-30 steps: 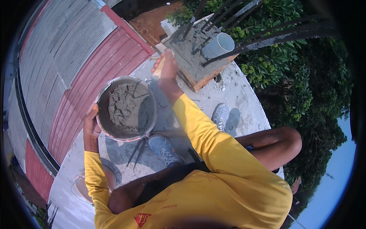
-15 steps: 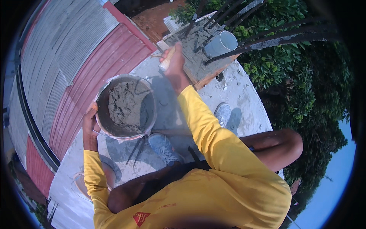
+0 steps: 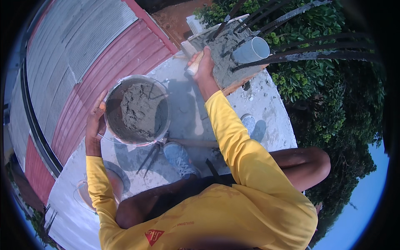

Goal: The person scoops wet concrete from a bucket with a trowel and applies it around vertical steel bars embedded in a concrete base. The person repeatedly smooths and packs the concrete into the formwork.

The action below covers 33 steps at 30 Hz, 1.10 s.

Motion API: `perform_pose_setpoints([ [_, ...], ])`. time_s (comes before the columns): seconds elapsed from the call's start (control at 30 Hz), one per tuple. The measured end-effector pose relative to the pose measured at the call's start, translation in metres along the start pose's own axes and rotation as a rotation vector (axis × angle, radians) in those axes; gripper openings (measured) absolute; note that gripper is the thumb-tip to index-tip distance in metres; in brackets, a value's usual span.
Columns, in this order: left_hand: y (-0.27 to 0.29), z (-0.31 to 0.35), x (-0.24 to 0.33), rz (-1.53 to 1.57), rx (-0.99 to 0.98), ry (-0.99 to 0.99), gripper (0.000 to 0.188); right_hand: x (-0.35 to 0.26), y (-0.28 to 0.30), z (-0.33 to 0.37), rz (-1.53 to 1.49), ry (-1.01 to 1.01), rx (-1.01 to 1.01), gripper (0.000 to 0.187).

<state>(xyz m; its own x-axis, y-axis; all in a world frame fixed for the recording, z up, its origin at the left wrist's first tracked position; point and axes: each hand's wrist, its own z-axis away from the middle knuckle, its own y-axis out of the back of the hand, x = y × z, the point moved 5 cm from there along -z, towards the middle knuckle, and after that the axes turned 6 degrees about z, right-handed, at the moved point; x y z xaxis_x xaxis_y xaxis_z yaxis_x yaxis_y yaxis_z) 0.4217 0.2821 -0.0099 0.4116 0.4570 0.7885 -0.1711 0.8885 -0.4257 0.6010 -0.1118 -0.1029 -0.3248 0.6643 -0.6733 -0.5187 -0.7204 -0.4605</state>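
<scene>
From here, I see my right hand (image 3: 205,66) wrapped round a pale wooden handle (image 3: 193,70), slanting toward the nearby wet grey cement (image 3: 229,46). My left hand (image 3: 95,118), fingers stretched out, touches the round, grey-smeared bucket (image 3: 115,118).

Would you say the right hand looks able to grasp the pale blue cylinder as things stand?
Probably not immediately: the right hand is near the pale blue cylinder, but its grip is taken up by a wooden handle.
</scene>
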Motion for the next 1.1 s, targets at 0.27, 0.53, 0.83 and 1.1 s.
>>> perform_pose_setpoints([
  [0.27,0.025,0.033,-0.015,-0.299,0.188,0.171,0.063,-0.002,-0.003,0.010,0.024,0.015,-0.044,0.038],
  [0.53,-0.024,-0.037,0.057,-1.280,0.122,-0.286,0.082,-0.012,-0.002,0.028,0.193,0.073,-0.024,0.036],
  [0.83,-0.246,-0.324,-0.061,-0.925,-0.474,0.114,0.066,-0.011,-0.019,0.027,0.209,0.149,-0.022,0.043],
  [1.1,-0.233,-0.354,-0.094,-0.546,-0.373,0.339,0.065,-0.011,-0.012,0.014,0.178,0.050,0.005,0.042],
])
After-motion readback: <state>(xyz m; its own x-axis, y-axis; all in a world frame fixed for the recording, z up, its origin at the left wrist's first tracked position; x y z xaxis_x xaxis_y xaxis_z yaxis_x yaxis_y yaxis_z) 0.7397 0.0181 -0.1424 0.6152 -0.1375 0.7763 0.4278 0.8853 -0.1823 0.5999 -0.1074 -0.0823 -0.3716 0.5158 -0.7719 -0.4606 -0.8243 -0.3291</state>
